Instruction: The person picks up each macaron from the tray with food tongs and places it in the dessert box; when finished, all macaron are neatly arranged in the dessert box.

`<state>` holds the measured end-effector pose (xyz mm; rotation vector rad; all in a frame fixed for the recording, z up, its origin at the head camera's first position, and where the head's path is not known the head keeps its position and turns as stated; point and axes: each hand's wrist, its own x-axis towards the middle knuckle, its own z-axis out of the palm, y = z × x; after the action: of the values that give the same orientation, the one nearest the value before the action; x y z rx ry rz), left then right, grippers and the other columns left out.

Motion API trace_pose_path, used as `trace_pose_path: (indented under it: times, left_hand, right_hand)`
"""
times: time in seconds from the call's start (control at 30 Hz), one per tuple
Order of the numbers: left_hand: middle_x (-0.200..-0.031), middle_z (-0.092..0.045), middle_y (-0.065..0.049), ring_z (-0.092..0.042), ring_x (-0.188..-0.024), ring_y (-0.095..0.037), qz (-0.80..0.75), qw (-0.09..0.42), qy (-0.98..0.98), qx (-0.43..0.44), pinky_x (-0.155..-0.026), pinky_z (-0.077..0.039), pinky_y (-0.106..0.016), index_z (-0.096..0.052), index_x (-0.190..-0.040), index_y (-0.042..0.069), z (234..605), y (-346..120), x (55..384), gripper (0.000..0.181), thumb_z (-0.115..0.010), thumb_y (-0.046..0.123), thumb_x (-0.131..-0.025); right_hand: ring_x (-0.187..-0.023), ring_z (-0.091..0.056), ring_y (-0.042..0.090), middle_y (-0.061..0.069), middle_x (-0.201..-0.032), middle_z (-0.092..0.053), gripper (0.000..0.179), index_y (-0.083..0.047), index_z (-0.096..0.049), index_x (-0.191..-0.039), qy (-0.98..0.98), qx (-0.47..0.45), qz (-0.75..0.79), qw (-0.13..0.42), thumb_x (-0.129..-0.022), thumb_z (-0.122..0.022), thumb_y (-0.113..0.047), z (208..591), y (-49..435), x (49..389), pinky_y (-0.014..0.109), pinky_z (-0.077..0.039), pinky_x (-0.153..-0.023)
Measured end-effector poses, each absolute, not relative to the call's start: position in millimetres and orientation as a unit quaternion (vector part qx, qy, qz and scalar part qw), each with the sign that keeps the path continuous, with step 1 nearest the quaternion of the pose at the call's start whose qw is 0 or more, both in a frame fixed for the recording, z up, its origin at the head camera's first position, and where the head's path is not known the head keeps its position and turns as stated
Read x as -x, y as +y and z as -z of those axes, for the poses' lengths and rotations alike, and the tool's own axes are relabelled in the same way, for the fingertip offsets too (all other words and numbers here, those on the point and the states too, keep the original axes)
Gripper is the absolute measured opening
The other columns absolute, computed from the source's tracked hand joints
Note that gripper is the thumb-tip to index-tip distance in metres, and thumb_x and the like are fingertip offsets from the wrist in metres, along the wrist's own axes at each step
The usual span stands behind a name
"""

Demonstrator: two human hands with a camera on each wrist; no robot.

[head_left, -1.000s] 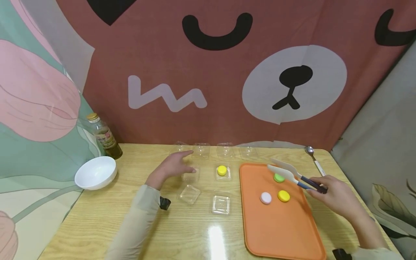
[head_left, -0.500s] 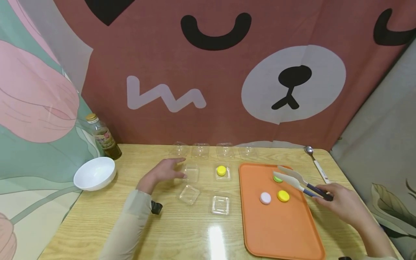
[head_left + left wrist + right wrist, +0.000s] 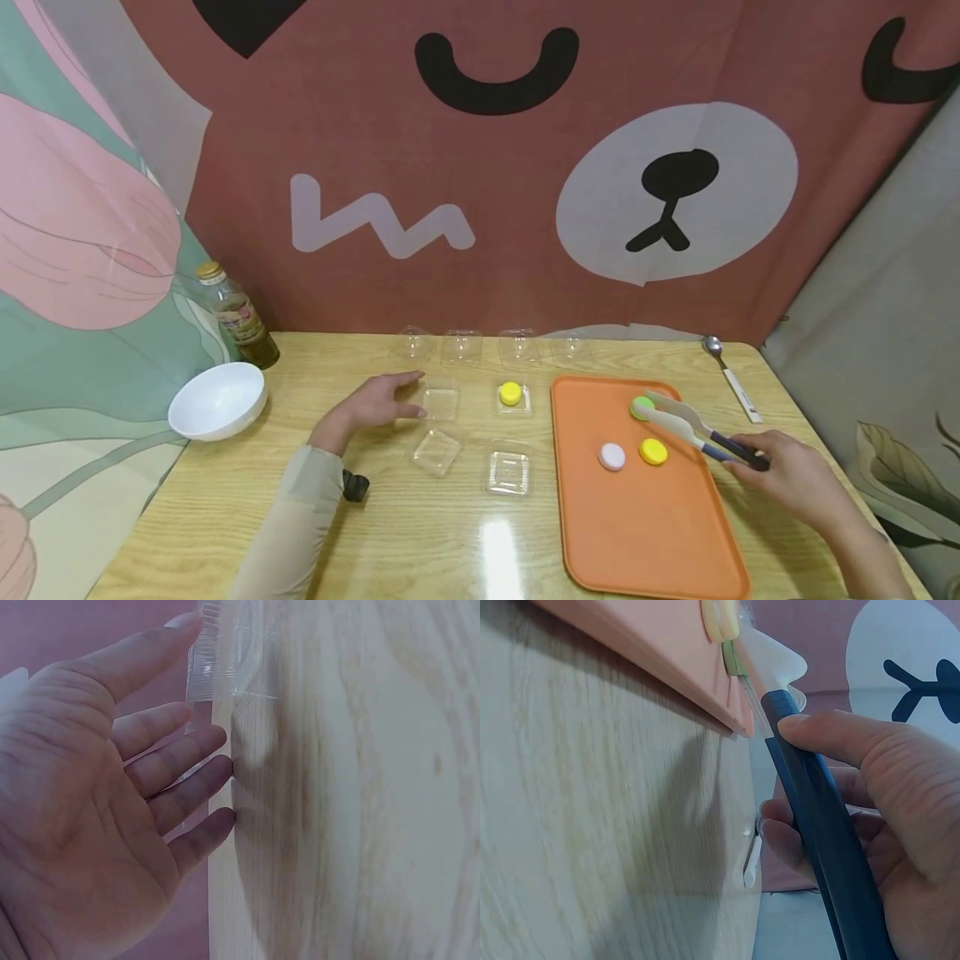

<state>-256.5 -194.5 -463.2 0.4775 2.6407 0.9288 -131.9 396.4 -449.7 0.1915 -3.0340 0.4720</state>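
Note:
My right hand grips tongs with dark blue handles and pale blades. The blade tips are spread over the orange tray, right at a green macaron. Nearer on the tray lie a yellow macaron and a pale pink macaron. My left hand rests low over the table, fingers extended, thumb and fingertips at the left side of a clear plastic container. Another yellow macaron sits in a second clear container to its right.
Two more clear containers, one turned askew and one squared, lie nearer. Several clear lids line the back edge. A white bowl and a bottle stand left; a spoon lies right.
My left hand has drawn back leftward from over the clear container to its side. The tongs have shifted right and down, and their tips have come to the green macaron.

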Motion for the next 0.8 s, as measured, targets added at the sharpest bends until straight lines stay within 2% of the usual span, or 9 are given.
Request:
trace_pose_path:
  times: [0.6,0.8]
  left_hand:
    - [-0.15,-0.056,-0.009,-0.04,-0.147,-0.035,-0.311,0.137,0.927,-0.156,-0.122,-0.033,-0.053,-0.044,-0.155,0.016,470.4,-192.4,255.4,0.075,-0.076,0.038,-0.091]
    - [-0.149,-0.057,-0.01,-0.046,-0.144,-0.035,-0.306,0.129,0.931,-0.15,-0.119,-0.037,-0.054,-0.043,-0.155,0.016,469.4,-189.6,255.1,0.076,-0.075,0.041,-0.091]
  right_hand:
    - [-0.078,-0.063,0.018,0.009,-0.093,-0.074,0.037,-0.005,-0.077,-0.106,-0.987,-0.07,-0.139,0.025,-0.082,-0.083,-0.032,454.7,393.5,132.8,0.037,-0.048,-0.062]
    - [-0.081,-0.067,0.025,0.011,-0.095,-0.074,0.039,-0.003,-0.077,-0.107,-0.987,-0.074,-0.138,0.031,-0.082,-0.083,-0.032,454.6,393.5,132.6,0.045,-0.053,-0.065]
